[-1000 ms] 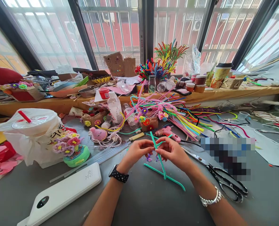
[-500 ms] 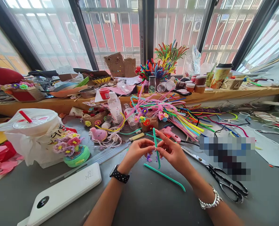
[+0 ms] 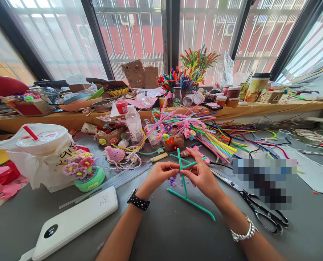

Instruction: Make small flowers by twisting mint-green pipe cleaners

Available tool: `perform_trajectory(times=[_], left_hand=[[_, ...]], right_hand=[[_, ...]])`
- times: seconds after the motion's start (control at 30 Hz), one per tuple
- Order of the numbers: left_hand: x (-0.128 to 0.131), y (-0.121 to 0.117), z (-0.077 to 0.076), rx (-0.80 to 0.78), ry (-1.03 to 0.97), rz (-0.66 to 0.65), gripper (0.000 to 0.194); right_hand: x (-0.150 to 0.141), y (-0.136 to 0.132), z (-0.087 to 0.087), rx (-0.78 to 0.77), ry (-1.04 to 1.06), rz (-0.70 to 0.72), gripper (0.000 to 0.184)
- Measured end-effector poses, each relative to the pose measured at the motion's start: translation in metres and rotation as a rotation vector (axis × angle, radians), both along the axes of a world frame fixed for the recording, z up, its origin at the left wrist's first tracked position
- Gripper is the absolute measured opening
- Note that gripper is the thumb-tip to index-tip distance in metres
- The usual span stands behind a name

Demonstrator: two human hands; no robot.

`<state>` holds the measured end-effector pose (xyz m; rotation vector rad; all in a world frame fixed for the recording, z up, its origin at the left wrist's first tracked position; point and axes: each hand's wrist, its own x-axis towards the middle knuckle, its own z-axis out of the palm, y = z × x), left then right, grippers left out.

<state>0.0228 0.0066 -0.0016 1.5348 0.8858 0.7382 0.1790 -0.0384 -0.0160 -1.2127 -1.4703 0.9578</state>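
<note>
Two green pipe cleaners (image 3: 184, 185) cross each other between my hands, one roughly upright and the other slanting up to the right. My left hand (image 3: 163, 174) pinches them near the crossing with thumb and forefinger. My right hand (image 3: 201, 174) is closed on them from the other side, its thumb just below the crossing. Another green pipe cleaner (image 3: 198, 207) lies on the grey table beneath, its right end bent. Small purple scraps (image 3: 172, 182) are scattered behind my fingers.
Black-handled scissors (image 3: 255, 204) lie at the right, beyond a pink glue gun (image 3: 196, 154). A white power bank (image 3: 80, 224) and a bagged drink cup (image 3: 41, 156) stand left. Colourful pipe cleaners (image 3: 213, 141) are heaped behind, below a cluttered ledge (image 3: 96, 117).
The second green pipe cleaner now shows slanting out to the right across the upright one. My fingers have shifted slightly around the crossing; the pipe cleaner on the table stays put.
</note>
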Motion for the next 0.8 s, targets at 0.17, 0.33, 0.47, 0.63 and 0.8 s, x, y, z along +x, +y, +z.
perform_trajectory(times=[0.17,0.33,0.47,0.63,0.8], left_hand=[[0.0017,-0.0030,0.0041,0.013,0.022,-0.004,0.021],[0.0038,-0.0020,0.0018,0.030,0.005,0.002,0.021],[0.0048,-0.0001,-0.0006,0.051,-0.032,0.057,0.022],[0.0057,-0.0002,-0.0030,0.077,-0.140,0.184,0.019],[0.0040,-0.0012,-0.0010,0.096,-0.236,0.316,0.018]], right_hand=[[-0.0003,0.0006,-0.0012,0.044,-0.066,0.009,0.065],[-0.0020,0.0000,-0.0009,0.040,-0.116,0.023,0.056],[-0.0038,0.0002,-0.0015,0.063,-0.099,0.021,0.034],[-0.0092,0.0005,-0.0038,0.091,0.110,-0.002,0.061],[-0.0069,0.0008,-0.0023,0.025,0.101,-0.022,0.040]])
